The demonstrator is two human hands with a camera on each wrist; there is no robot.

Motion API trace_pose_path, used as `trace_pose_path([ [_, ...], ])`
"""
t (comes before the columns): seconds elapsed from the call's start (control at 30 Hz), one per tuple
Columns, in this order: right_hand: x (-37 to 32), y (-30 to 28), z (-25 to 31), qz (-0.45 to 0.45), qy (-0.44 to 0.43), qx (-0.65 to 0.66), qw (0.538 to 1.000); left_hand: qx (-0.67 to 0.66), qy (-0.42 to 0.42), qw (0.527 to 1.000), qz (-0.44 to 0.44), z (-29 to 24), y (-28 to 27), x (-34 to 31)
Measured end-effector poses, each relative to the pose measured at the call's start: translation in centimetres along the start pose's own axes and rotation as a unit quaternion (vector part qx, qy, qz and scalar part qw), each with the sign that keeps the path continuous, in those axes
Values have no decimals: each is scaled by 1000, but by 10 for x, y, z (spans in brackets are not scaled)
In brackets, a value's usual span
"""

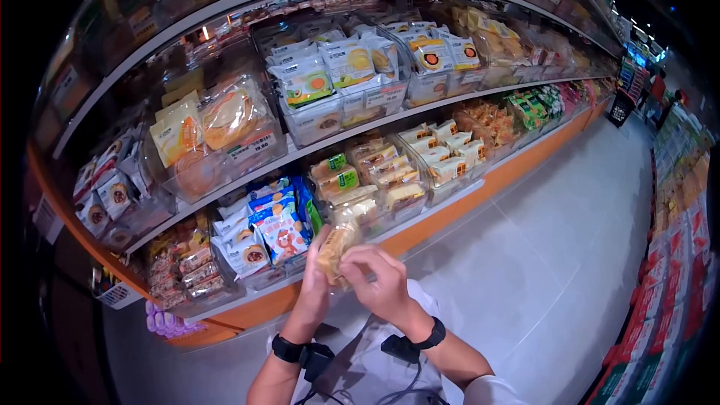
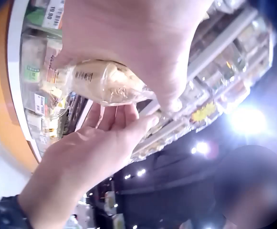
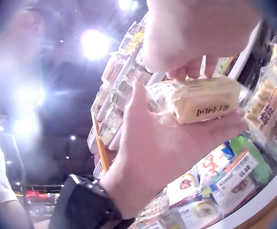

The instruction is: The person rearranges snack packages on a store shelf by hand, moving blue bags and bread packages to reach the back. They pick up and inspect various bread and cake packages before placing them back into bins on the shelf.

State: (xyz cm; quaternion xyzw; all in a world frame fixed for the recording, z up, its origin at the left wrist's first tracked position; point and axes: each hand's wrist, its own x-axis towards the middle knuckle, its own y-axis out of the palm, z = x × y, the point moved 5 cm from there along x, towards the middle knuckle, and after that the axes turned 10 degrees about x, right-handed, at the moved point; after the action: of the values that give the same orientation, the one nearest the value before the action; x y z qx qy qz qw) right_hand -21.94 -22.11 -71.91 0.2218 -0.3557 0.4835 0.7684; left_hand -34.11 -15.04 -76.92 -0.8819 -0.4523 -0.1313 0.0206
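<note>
Wrapped bread pack (image 1: 337, 249), lower centre of the head frame, up off the shelf and between both your hands! Start at the left: blue-and-white snack bags (image 1: 279, 223) sit in their bin at lower left. Next comes your left grip (image 1: 316, 276), fingers straight and spread as a cradle, the pack lying along the palm in the right wrist frame. Hold that palm level, and let it bear the weight. Across to your right grip (image 1: 381, 279), just right of centre at the bottom: fingers bent in, tips touching the pack's upper edge; whether they pinch the film, I can't tell. Go light there, because the bread looks soft and would likely dent; the clear wrapper looks slippery, so steady one end before you turn it. Farther right, grey floor (image 1: 525, 255) runs below the orange base panel (image 1: 435, 226).
</note>
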Motion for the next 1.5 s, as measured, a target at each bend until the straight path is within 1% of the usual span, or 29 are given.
trace_pose_path([
  [0.03, 1, 1, 4, 16, 41, 27, 999, -66, -25, 997, 32, -7, 0, -1],
  [0.07, 2, 2, 3, 46, 19, 13, 999, -131, -48, 988, 65, -12, -1, -2],
  [0.1, 3, 2, 2, 75, -3, -1, 997, -133, -72, 985, 83, -14, -3, -5],
  [0.13, 3, 2, 2, 103, -26, -14, 994, -167, -84, 979, 84, -8, -7, -8],
  [0.2, -1, 6, 0, 153, -18, -71, 985, -235, -107, 962, 87, 17, -18, -17],
  [0.23, -3, 7, -1, 179, -13, -100, 979, -274, -90, 952, 100, 21, -22, -20],
  [0.27, -3, 7, -2, 184, -9, -113, 976, -230, -83, 965, 99, 26, -24, -20],
  [0.33, -4, 7, -4, 197, -1, -139, 971, -142, -69, 983, 93, 12, -16, -13],
  [0.37, -4, 6, -6, 180, 15, -140, 974, -192, -62, 976, 84, 15, -17, -10],
  [0.43, -4, 2, -9, 141, 47, -143, 978, -170, -61, 981, 74, 14, -18, -9],
  [0.47, -3, 1, -10, 147, 44, -135, 979, -159, -61, 983, 71, 12, -19, -8],
  [0.57, -4, -2, -17, 164, 38, -122, 978, -214, -76, 974, 13, 9, -20, -7],
  [0.63, -5, -3, -20, 179, 36, -127, 975, -156, -84, 984, 3, 7, -21, -7],
  [0.67, -6, -2, -16, 187, 18, -180, 966, -126, -88, 988, -2, 7, -23, -7],
  [0.73, -7, 3, -8, 203, -15, -281, 938, -84, -119, 989, 24, 18, -27, -4],
  [0.77, -10, 6, -9, 219, -7, -276, 936, -63, -134, 988, 37, 24, -28, -3],
  [0.83, -13, 13, -10, 250, 7, -266, 931, -31, -124, 990, 65, 28, -25, -3],
  [0.9, -15, 14, -14, 242, 10, -269, 932, 30, -99, 991, 87, 32, -21, -1],
  [1.0, -16, 18, -15, 228, 6, -265, 937, 139, -34, 989, 28, 28, -19, 0],
  [1.1, -20, 21, -15, 240, -14, -288, 927, 54, -82, 994, 43, 11, -10, -7],
  [1.2, -21, 21, -15, 240, -23, -308, 920, 135, -55, 989, 19, 23, -20, -6],
  [1.23, -21, 21, -14, 237, -23, -311, 920, 101, -46, 993, 38, 26, -19, -5],
  [1.3, -14, 14, -11, 191, -3, -233, 954, 30, -27, 996, 74, 25, -12, -4],
  [1.33, -11, 10, -10, 167, 7, -193, 967, 19, -20, 996, 81, 20, -9, -4],
  [1.37, -10, 3, -17, 128, 82, -65, 986, 9, -14, 996, 88, 14, -7, -3],
  [1.4, -11, -3, -24, 85, 156, 66, 982, -1, -7, 996, 94, 8, -5, -3],
  [1.43, -12, -7, -31, 40, 227, 195, 953, 38, -31, 998, 47, 9, -10, -3],
  [1.47, -10, -8, -32, 20, 264, 305, 915, 55, -30, 997, 34, 10, -14, -2],
  [1.5, -5, -8, -30, -1, 297, 411, 862, 72, -29, 997, 21, 14, -21, 0],
])
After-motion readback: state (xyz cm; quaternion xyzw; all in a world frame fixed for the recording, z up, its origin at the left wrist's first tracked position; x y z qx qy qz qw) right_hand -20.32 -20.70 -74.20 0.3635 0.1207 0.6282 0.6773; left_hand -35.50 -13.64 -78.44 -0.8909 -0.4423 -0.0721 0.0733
